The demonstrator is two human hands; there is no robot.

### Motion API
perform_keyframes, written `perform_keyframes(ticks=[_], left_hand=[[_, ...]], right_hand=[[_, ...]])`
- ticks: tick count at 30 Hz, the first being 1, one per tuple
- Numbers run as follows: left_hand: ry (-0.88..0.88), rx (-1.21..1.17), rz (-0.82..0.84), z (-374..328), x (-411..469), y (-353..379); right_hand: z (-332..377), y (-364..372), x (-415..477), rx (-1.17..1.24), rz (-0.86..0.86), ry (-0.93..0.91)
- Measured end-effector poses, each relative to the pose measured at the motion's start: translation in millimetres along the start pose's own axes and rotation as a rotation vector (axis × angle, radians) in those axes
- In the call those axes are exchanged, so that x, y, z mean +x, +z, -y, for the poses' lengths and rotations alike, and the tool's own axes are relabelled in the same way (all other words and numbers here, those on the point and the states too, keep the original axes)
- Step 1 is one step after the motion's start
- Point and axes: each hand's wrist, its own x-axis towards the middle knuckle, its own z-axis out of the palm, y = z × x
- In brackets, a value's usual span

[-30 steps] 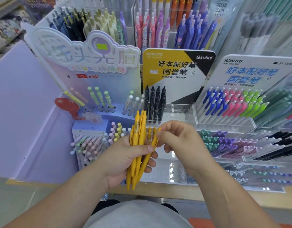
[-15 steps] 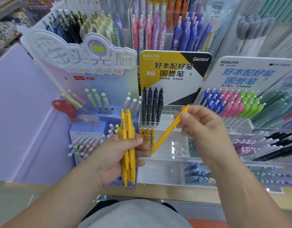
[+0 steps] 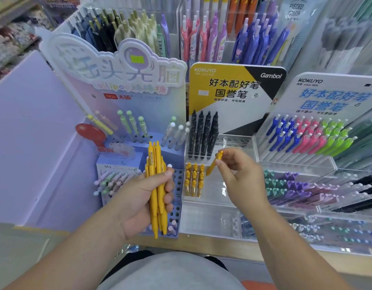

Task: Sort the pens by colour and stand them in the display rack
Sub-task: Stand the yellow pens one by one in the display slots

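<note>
**A:** What is the right hand (image 3: 240, 177) doing?

**B:** It pinches a single yellow pen (image 3: 211, 168) between thumb and fingertips, high on the barrel near the clicker end. The tip slants down and to the left. The other fingers curl loosely.

**A:** And the left hand (image 3: 139, 199)?

**B:** It's wrapped round a bundle of yellow pens (image 3: 155, 176), thumb across the front, clicker ends up. That bundle is held just in front of the blue stand (image 3: 177, 206) with its holes.

**A:** Where does the single one go?

**B:** I judge it's for the clear rack (image 3: 233, 141). A small block of standing yellow pens (image 3: 194, 177) fills the left of its lower tier, just left of the slanting tip. The black pens (image 3: 203, 135) stand on the tier behind. The free holes to the right of the yellow block look like the target.

**A:** How will the pen handle?

**B:** It's light and stiff, I'd say, a smooth plastic barrel that could turn or slide in a loose pinch. The high grip suits it: the lower barrel is left free to enter a hole, and the fingers stay above the neighbours. It needs bringing upright first, since a slanted tip would likely catch on the rim.

**A:** Any risk?

**B:** The bundle. Smooth pens packed side by side may slip past each other if the left hand's grip eases. I can't tell how many it holds.
</note>
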Motion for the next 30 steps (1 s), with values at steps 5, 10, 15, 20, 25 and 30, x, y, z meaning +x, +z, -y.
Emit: perform_keyframes(ticks=[5, 10, 15, 20, 25, 30], left_hand=[[-0.009, -0.034, -0.005, -0.8, 1.3, -0.7], [-0.023, -0.037, 0.007, -2.5, 1.6, -0.8], [-0.057, -0.086, 0.038, -5.6, 3.1, -4.7], [-0.062, -0.124, 0.081, -7.8, 2.1, -7.9], [-0.013, -0.083, 0.065, -7.8, 2.2, -8.7], [0.011, -0.046, 0.057, -6.3, 2.7, -8.2]], right_hand=[[2.2, 0.2, 1.3, -0.003, 0.011, -0.033], [1.3, 0.4, -1.0, -0.051, 0.012, -0.060], [0.4, 1.8, -0.2, -0.086, 0.023, -0.090], [4.3, 2.7, 3.4, -0.084, 0.025, -0.099], [3.7, 1.2, 4.7, -0.112, 0.037, -0.116], [3.2, 2.0, 3.6, -0.090, 0.028, -0.125]])
